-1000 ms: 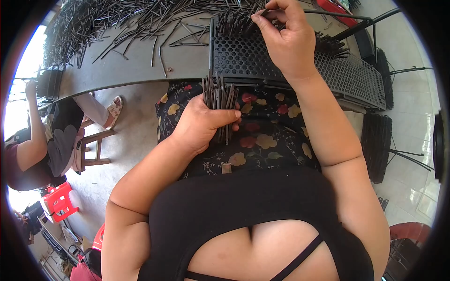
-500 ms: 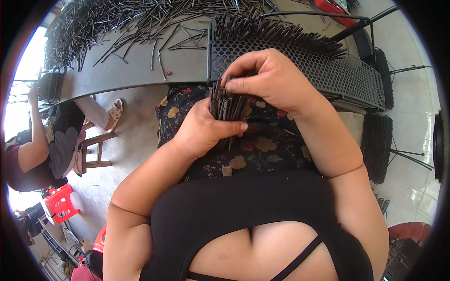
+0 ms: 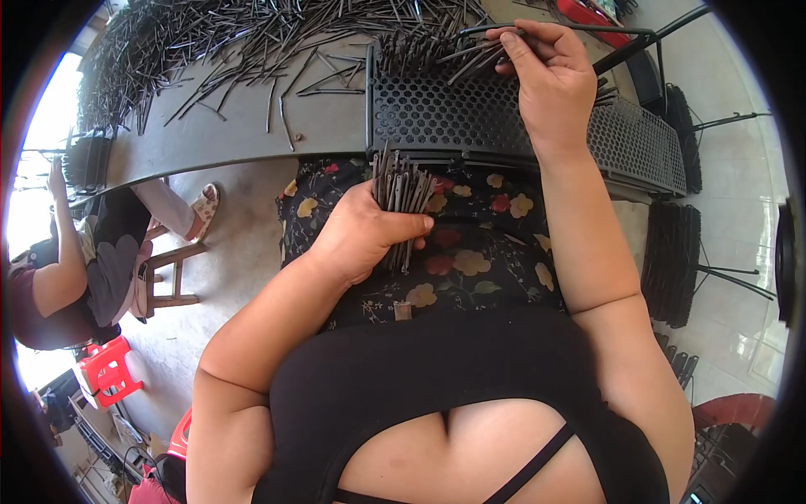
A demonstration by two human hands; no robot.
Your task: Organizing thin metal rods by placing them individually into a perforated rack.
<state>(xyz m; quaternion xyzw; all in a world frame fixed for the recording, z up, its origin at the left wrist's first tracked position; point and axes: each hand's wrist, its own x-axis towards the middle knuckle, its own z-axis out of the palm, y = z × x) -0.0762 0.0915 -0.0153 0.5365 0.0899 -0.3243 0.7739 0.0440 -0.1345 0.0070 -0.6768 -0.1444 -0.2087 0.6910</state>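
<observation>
My left hand (image 3: 353,228) is closed around an upright bundle of thin dark sticks (image 3: 404,189) above my lap, its thumb across the front. Out over the black perforated rack (image 3: 453,113), my right hand (image 3: 556,77) pinches a few loose sticks (image 3: 476,64) that point to the left. Whether those sticks touch the rack or hang just above it, I cannot tell. A row of similar sticks (image 3: 403,55) stands upright in the rack's far holes, partly hidden behind my right hand.
Many loose sticks (image 3: 210,38) are heaped on the grey table (image 3: 210,130) at the far left. A black metal bar (image 3: 625,32) runs past the rack. At left a co-worker's arm (image 3: 59,227) reaches to another rack (image 3: 88,155). A filled rack (image 3: 672,265) stands at right.
My right hand has moved from the bundle up and right to over the rack, with a few sticks between its fingers. My left hand has stayed almost in place.
</observation>
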